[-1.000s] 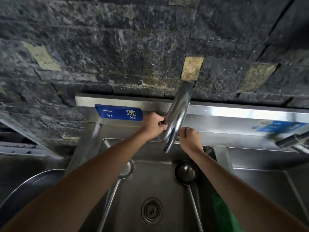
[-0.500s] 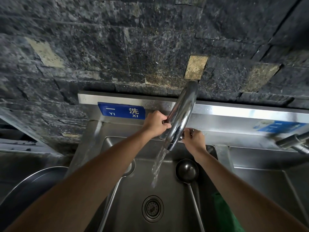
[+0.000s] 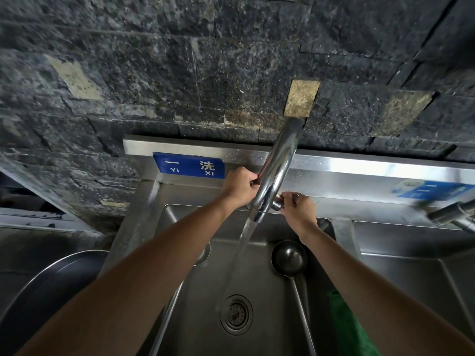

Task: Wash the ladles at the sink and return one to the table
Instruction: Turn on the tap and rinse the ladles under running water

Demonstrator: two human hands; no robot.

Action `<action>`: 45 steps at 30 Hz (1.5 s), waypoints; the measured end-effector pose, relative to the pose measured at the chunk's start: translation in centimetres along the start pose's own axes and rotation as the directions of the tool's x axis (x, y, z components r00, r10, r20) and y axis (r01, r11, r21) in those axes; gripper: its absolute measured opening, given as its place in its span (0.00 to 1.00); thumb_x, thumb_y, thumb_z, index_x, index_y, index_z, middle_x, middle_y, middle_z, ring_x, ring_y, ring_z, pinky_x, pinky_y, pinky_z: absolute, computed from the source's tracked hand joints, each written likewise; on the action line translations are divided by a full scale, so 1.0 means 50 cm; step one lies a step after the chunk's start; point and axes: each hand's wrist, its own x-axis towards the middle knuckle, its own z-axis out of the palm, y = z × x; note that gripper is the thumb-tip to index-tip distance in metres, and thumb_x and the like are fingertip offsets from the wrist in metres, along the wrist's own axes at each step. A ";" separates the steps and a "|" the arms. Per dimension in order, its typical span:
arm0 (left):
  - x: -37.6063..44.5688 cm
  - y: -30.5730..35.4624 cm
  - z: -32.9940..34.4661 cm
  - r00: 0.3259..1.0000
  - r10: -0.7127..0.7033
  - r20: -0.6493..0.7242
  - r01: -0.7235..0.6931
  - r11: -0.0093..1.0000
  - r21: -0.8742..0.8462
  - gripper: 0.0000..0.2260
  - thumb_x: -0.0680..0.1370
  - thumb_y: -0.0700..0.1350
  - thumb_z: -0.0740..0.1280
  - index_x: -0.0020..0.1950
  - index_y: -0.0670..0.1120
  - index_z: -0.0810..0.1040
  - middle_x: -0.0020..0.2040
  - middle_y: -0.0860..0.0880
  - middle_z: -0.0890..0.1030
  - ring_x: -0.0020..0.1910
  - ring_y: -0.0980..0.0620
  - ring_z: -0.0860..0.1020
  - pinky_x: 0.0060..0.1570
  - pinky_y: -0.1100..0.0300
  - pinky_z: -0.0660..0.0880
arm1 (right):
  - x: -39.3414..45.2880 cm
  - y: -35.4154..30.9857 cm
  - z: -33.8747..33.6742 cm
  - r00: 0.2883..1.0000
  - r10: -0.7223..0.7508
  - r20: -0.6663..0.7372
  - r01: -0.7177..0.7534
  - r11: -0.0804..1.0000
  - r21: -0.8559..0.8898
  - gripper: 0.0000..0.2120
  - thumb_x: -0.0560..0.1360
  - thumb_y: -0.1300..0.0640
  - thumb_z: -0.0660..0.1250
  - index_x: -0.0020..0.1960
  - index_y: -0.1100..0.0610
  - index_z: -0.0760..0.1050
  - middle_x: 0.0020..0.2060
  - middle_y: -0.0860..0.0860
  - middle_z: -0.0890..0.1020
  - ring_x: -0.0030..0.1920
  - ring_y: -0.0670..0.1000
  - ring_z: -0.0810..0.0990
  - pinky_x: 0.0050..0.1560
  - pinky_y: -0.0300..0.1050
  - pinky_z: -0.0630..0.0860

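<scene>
Two steel ladles lie in the steel sink (image 3: 259, 283). The right ladle (image 3: 290, 258) shows its round bowl up, its handle running toward me. The left ladle (image 3: 169, 312) is mostly hidden under my left forearm; only its handle and a sliver of the bowl show. A tall chrome faucet (image 3: 276, 170) arches over the basin, and water pours from its spout toward the drain (image 3: 236, 314). My left hand (image 3: 240, 187) is closed on the tap handle left of the faucet. My right hand (image 3: 298, 210) grips the tap handle on the right.
A large round steel pan (image 3: 51, 283) stands left of the sink. A second basin and another faucet (image 3: 449, 214) lie to the right. A blue sign (image 3: 189, 166) is fixed on the steel backsplash, below a dark stone wall. Green cloth (image 3: 347, 327) shows under my right arm.
One second ago no water ran. It then began as a thin stream and is now a fuller stream reaching the drain. Both hands have stayed on the tap handles.
</scene>
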 end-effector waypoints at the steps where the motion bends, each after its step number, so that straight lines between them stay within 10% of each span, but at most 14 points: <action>1: -0.002 0.000 0.003 1.000 -0.004 0.006 0.004 1.000 0.001 0.09 0.74 0.36 0.73 0.51 0.31 0.82 0.49 0.35 0.84 0.50 0.36 0.82 0.54 0.40 0.78 | -0.001 0.000 0.000 1.000 0.001 0.002 -0.001 1.000 0.000 0.17 0.84 0.54 0.60 0.47 0.65 0.81 0.41 0.64 0.85 0.46 0.65 0.84 0.45 0.61 0.81; 6: 0.010 -0.027 0.023 0.997 -0.045 0.065 0.051 0.994 -0.095 0.10 0.78 0.40 0.66 0.52 0.50 0.85 0.49 0.39 0.82 0.49 0.46 0.79 0.60 0.48 0.77 | -0.001 0.004 -0.005 0.996 0.070 0.061 -0.075 0.993 0.090 0.13 0.82 0.54 0.62 0.47 0.61 0.80 0.43 0.61 0.86 0.48 0.62 0.85 0.53 0.66 0.82; 10: -0.006 -0.055 0.056 0.993 -0.110 0.031 0.112 0.990 -0.089 0.12 0.82 0.42 0.63 0.62 0.55 0.78 0.44 0.58 0.82 0.35 0.73 0.78 0.40 0.73 0.75 | -0.014 0.018 -0.022 0.989 0.058 0.133 -0.074 0.990 0.121 0.13 0.79 0.47 0.69 0.53 0.57 0.78 0.44 0.53 0.85 0.45 0.55 0.86 0.55 0.61 0.83; 15: -0.043 -0.106 0.115 0.992 -0.106 -0.066 0.097 0.988 -0.121 0.16 0.77 0.43 0.68 0.64 0.54 0.75 0.61 0.43 0.82 0.47 0.49 0.85 0.45 0.53 0.83 | -0.030 0.051 -0.042 0.981 0.101 0.164 -0.116 0.990 0.084 0.21 0.79 0.47 0.69 0.69 0.53 0.73 0.46 0.51 0.84 0.45 0.51 0.85 0.56 0.59 0.83; 23: -0.026 -0.091 0.102 0.981 -0.142 -0.129 0.126 0.984 -0.126 0.14 0.77 0.41 0.70 0.62 0.42 0.80 0.50 0.57 0.81 0.45 0.59 0.83 0.47 0.60 0.83 | -0.013 0.036 -0.026 0.959 -0.009 0.283 0.001 1.000 0.030 0.16 0.83 0.47 0.60 0.64 0.56 0.70 0.49 0.53 0.83 0.50 0.53 0.85 0.59 0.60 0.81; 26: -0.012 -0.100 0.103 0.980 -0.146 -0.132 0.130 0.983 -0.126 0.09 0.79 0.41 0.66 0.56 0.50 0.82 0.50 0.57 0.82 0.38 0.71 0.77 0.40 0.72 0.78 | -0.002 0.022 -0.004 0.986 -0.042 0.163 0.051 0.998 -0.049 0.13 0.84 0.50 0.59 0.60 0.58 0.73 0.42 0.50 0.83 0.44 0.50 0.83 0.46 0.50 0.81; 29: -0.001 -0.101 0.105 0.985 -0.105 -0.138 0.086 0.987 -0.139 0.12 0.81 0.41 0.65 0.47 0.58 0.81 0.37 0.57 0.81 0.37 0.67 0.82 0.41 0.61 0.83 | 0.004 0.026 0.002 0.993 -0.079 0.084 0.087 0.990 -0.108 0.11 0.85 0.53 0.56 0.59 0.57 0.74 0.46 0.52 0.83 0.46 0.53 0.81 0.44 0.47 0.75; 33: 0.010 -0.103 0.106 0.984 -0.097 -0.151 0.083 0.992 -0.098 0.08 0.80 0.40 0.67 0.52 0.36 0.82 0.39 0.58 0.79 0.39 0.66 0.80 0.50 0.56 0.80 | 0.006 0.033 0.014 0.996 -0.077 0.048 0.082 0.992 -0.095 0.14 0.85 0.53 0.54 0.55 0.59 0.75 0.47 0.57 0.84 0.47 0.57 0.83 0.48 0.53 0.79; 35: 0.009 -0.100 0.103 0.988 -0.067 -0.136 0.059 0.996 -0.063 0.07 0.80 0.40 0.66 0.49 0.39 0.83 0.45 0.44 0.84 0.43 0.54 0.83 0.52 0.49 0.82 | 0.007 0.034 0.019 0.995 -0.098 0.021 0.100 0.987 -0.129 0.14 0.85 0.53 0.54 0.51 0.59 0.76 0.43 0.56 0.84 0.44 0.57 0.82 0.45 0.51 0.78; 45: -0.006 -0.087 0.093 0.989 -0.116 -0.094 0.107 0.989 -0.103 0.16 0.80 0.40 0.66 0.38 0.59 0.74 0.32 0.65 0.75 0.32 0.75 0.76 0.41 0.68 0.80 | 0.003 0.031 0.028 0.991 -0.126 -0.036 0.117 0.974 -0.193 0.15 0.85 0.54 0.55 0.49 0.61 0.76 0.41 0.57 0.84 0.42 0.58 0.82 0.43 0.51 0.79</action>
